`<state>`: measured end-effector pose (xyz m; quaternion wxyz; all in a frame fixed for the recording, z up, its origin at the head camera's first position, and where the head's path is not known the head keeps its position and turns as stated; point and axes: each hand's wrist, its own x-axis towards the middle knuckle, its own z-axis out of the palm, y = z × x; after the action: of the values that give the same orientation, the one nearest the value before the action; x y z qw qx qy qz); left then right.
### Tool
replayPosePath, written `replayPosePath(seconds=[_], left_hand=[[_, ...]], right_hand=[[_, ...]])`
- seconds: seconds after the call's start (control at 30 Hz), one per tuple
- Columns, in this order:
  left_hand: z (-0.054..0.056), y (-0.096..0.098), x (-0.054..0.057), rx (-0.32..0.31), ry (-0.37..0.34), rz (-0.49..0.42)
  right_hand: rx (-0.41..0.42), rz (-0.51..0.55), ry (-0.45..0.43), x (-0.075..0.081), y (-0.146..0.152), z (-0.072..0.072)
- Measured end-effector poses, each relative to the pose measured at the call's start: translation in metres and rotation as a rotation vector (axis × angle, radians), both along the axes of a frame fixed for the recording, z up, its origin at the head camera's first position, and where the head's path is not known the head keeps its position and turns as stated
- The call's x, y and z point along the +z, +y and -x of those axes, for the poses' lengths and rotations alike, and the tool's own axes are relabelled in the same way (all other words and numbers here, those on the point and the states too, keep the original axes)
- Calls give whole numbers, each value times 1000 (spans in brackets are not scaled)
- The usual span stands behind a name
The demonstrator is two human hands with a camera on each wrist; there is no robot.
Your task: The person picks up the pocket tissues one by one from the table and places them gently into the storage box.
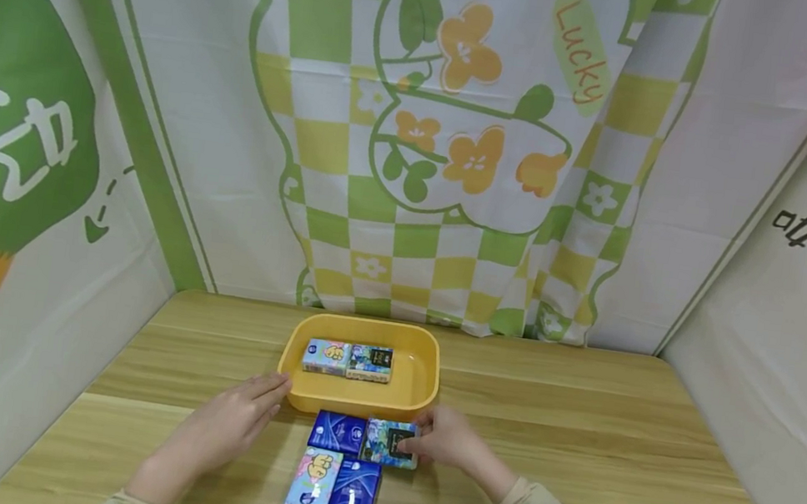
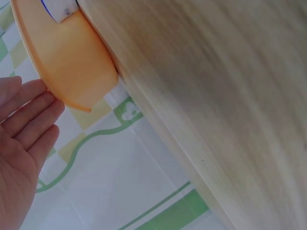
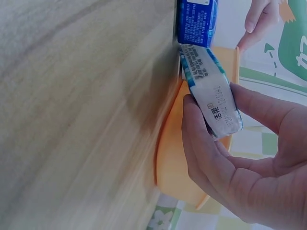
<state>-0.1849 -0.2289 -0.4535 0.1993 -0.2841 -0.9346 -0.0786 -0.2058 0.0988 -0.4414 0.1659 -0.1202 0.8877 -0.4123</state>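
Pinching a blue-green pack (image 1: pixel 380 442) between thumb and fingers, the right hand (image 1: pixel 450 440) is holding it just by a yellow tray (image 1: pixel 411 387). A dark blue pack (image 1: pixel 337 431) is lying beside it at 9 o'clock, a second dark blue pack (image 1: pixel 354 494) at 7, a pink-and-blue pack (image 1: pixel 313 483) at 8. The tray's near wall (image 1: pixel 342 407) is standing in the way at 12. Inside, another pink-and-blue pack (image 1: pixel 326 355) is lying at 9 o'clock, beside another blue-green pack (image 1: pixel 369 362). With straight fingers, the left hand (image 1: pixel 232 416) is touching the tray at 8 o'clock.
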Motion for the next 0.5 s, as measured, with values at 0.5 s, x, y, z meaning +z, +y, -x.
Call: replayPosePath(seconds=[0.5], left_hand=[[2,0,0,-10,5,-9]], right_hand=[[26,-19,59,16,6,3]])
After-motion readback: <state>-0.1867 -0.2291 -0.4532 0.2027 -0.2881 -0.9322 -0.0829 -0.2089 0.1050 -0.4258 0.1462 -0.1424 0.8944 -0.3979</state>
